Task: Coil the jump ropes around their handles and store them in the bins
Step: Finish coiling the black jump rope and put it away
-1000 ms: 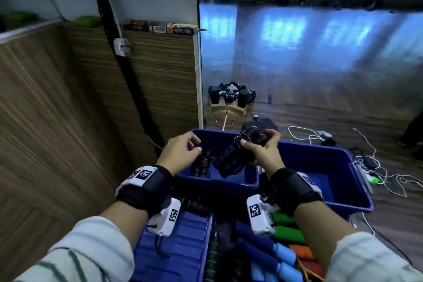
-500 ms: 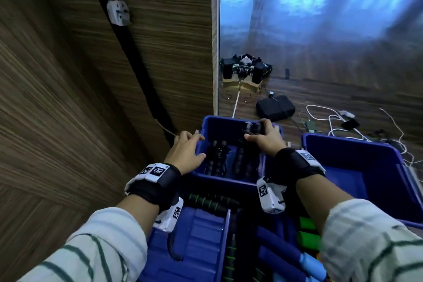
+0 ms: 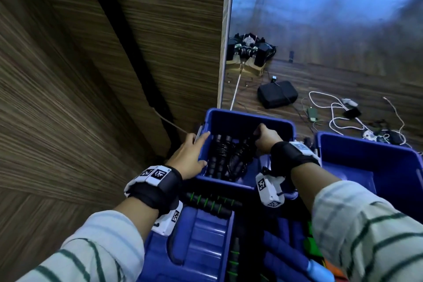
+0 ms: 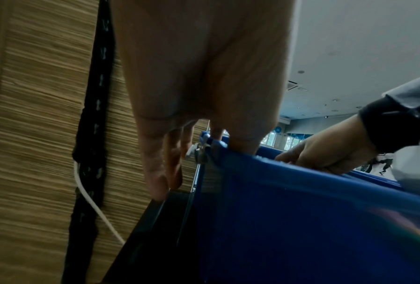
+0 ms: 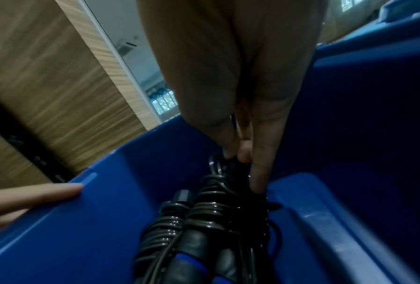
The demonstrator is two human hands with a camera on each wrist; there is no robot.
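Black coiled jump rope (image 3: 240,159) now lies low in our far blue bin (image 3: 249,119) beside another, no longer held above it, so storing is nearly done; our right hand (image 3: 265,138) still pinches its top, left hand (image 3: 187,155) spread on the rim; no readable writing

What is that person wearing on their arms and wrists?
Both arms have long, pale sleeves with dark green stripes. Each wrist has a wide black strap, the left one and the right one. White blocks printed with black square patterns, like little codes, sit on top of each strap, and a white camera box with the same patterns hangs below each wrist. The hands are bare.
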